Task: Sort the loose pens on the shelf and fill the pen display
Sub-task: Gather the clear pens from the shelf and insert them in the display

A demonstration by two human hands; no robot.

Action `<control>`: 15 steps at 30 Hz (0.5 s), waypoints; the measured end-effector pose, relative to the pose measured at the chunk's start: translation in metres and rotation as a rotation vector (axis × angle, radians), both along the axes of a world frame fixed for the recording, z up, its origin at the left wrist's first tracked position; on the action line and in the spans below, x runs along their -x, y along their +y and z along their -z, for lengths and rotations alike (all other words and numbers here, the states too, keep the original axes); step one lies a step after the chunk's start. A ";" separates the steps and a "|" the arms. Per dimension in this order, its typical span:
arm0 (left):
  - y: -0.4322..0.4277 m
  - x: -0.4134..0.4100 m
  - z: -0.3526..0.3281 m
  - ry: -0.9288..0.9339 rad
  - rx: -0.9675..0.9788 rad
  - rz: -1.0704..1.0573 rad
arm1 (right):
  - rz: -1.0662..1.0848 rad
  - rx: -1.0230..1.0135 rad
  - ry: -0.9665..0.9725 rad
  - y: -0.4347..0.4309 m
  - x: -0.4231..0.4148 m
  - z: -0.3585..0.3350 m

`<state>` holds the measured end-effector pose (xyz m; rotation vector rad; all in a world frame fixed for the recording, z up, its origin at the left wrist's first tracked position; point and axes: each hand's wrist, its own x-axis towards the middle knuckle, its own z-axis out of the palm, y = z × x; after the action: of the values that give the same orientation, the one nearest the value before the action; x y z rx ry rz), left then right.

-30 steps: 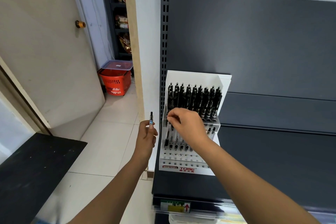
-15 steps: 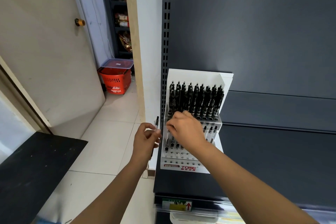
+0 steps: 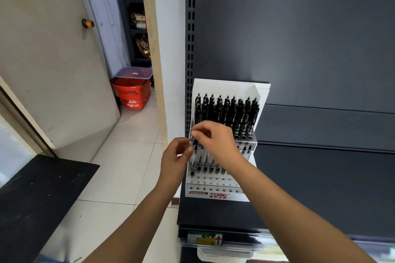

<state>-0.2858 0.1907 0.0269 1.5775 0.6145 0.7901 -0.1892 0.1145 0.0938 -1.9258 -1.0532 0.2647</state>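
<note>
Pen has reached the pen display behind your left hand and right hand; both pinch it for slotting.

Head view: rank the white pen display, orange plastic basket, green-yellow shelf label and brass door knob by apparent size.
1. white pen display
2. orange plastic basket, farther off, so its true size is unsure
3. green-yellow shelf label
4. brass door knob

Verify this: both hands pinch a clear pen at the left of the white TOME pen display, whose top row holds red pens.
Wrong colour: the head view shows the top-row pens are black, not red. The left hand and right hand do pinch a clear pen at the left of the TOME pen display.
</note>
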 end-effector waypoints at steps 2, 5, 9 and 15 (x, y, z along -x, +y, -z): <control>-0.002 -0.003 -0.002 -0.008 -0.003 0.000 | 0.029 -0.007 -0.014 -0.001 -0.002 0.000; -0.005 -0.005 -0.004 0.003 -0.044 0.027 | 0.043 -0.003 0.039 -0.004 -0.005 0.001; -0.001 -0.006 -0.004 0.011 -0.157 0.026 | 0.036 0.041 -0.039 -0.011 -0.011 -0.001; 0.010 -0.005 0.000 0.129 -0.425 -0.025 | 0.032 0.058 -0.279 -0.019 -0.014 0.003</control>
<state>-0.2806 0.2009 0.0272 2.0249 0.5844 0.8820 -0.1754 0.0950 0.0913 -2.0707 -1.2054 0.0069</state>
